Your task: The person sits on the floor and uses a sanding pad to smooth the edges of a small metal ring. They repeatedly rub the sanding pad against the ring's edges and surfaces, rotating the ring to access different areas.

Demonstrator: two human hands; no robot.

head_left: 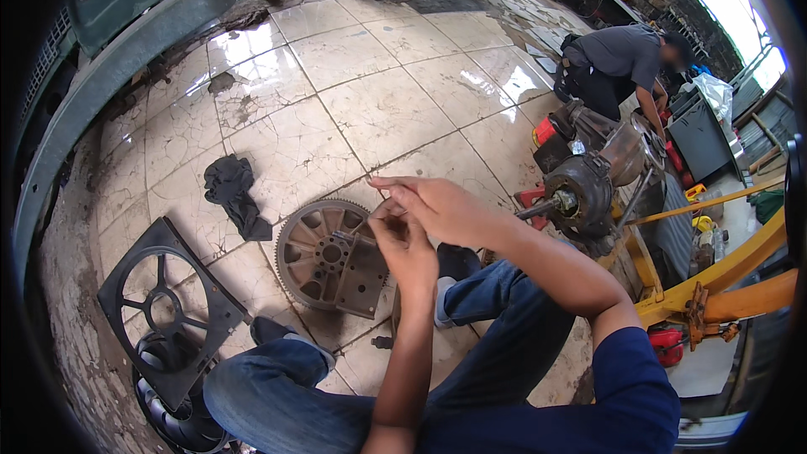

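Note:
My two hands meet above a round toothed flywheel (300, 254) lying on the tiled floor. A flat rectangular dark metal plate (363, 279) rests over the flywheel's right side. My left hand (407, 254) comes up from below, thumb and fingers drawn together in a pinch. Reaching in from the right, my right hand (437, 204) overlaps its fingertips, with its long fingers pointing left and the thumb close against them. Whatever small thing lies between the fingers is too hidden to make out.
A black fan shroud (220, 319) lies at my left, a black cloth (231, 189) beyond it. At right stand a greasy gearbox-like assembly (580, 193) and a yellow metal frame (647, 269). Another person (618, 67) bends over behind it. A vehicle bumper (126, 63) curves along the left.

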